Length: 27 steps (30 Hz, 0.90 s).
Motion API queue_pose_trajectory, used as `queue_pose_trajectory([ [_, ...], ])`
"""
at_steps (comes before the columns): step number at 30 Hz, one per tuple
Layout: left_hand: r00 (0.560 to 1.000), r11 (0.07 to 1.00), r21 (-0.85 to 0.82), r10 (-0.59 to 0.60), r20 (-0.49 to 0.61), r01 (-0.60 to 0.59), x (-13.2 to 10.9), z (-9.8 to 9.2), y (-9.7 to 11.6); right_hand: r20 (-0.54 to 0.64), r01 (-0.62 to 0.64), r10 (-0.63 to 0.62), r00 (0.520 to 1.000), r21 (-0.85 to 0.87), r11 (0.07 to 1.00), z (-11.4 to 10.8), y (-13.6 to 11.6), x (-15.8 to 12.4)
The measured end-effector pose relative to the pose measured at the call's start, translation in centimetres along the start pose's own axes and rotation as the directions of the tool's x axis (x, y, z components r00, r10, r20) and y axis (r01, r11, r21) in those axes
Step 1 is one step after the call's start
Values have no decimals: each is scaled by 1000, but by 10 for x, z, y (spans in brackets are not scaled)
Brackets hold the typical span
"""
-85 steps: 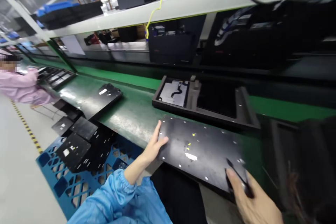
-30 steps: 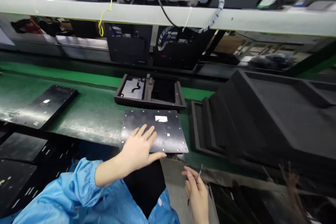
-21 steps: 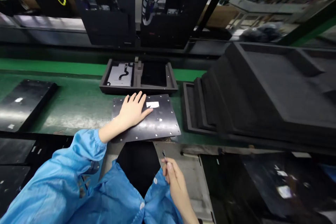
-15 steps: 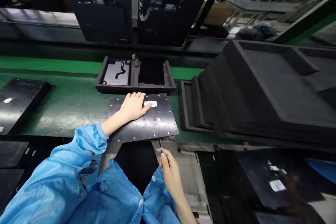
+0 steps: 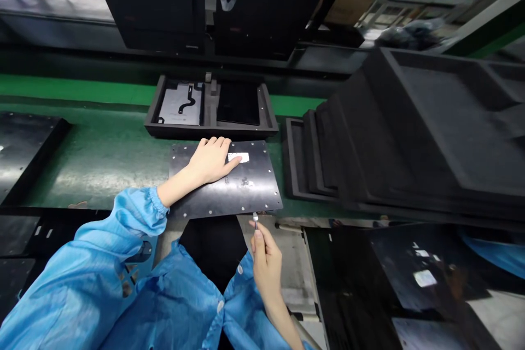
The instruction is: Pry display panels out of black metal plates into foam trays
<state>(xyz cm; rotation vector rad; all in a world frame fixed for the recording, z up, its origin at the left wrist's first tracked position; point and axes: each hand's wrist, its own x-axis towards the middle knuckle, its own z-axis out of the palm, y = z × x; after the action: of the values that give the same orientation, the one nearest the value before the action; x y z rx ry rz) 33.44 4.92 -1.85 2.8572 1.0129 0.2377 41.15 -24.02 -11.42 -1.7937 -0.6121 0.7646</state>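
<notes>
My left hand [image 5: 211,161] lies flat with its fingers out on a dark rectangular panel [image 5: 254,194], pressing near a white label [image 5: 241,157]. Small light dots, perhaps holes or screws, run along the panel's edges. Just below the panel's front edge, my right hand [image 5: 267,262] is closed in a pinch around a small thin shiny piece [image 5: 255,220]. Its tip is pale and close to the panel's lower right edge. I cannot make out its exact kind, and whether it touches the panel is unclear.
Behind the panel sits a black foam tray [image 5: 211,130] holding a silver plate with a black ribbon cable [image 5: 187,99] and a flat black piece [image 5: 238,103]. Stacked foam trays [image 5: 369,142] stand at right. Another dark panel [image 5: 24,147] lies left on the green bench [image 5: 106,158].
My right hand has turned slightly, and the pale tip of the thin piece now shows closer to the panel's edge. My left hand stays on the panel. The view has tipped down a little.
</notes>
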Motion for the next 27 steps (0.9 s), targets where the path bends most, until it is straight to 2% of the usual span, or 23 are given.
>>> queue_pose_trajectory([
  [4, 1000, 1000, -1, -6, -12, 6, 2, -1, 1, 28, 41, -38, 999, -116, 992, -5, -11, 6],
  [9, 1000, 999, -35, -8, 4, 9, 0, -2, 1, 199, 176, -111, 974, -350, 920, -39, -42, 18],
  [12, 992, 992, -34, 126, 21, -125, -21, -7, 7, 274, 243, -103, 956, -544, 804, -56, -63, 23],
  [15, 945, 949, 11, 313, 96, -316, -56, -15, 20, 304, 278, -79, 949, -696, 662, -63, -77, 27],
  [18, 913, 902, 154, 386, 129, -403, -89, -16, 34, 346, 343, -116, 931, -722, 601, -64, -81, 31],
  [20, 886, 843, 273, 451, 110, -463, -104, -13, 42, 365, 372, -145, 920, -696, 614, -64, -82, 34],
  [23, 841, 770, 377, 540, 47, -515, -114, -13, 50, 370, 387, -173, 913, -647, 658, -63, -81, 36],
  [25, 835, 772, 381, 550, -1, -508, -114, -24, 51, 372, 408, -207, 905, -618, 672, -62, -80, 36],
  [27, 851, 803, 356, 524, -40, -478, -109, -45, 49, 368, 428, -239, 899, -618, 659, -63, -78, 36],
])
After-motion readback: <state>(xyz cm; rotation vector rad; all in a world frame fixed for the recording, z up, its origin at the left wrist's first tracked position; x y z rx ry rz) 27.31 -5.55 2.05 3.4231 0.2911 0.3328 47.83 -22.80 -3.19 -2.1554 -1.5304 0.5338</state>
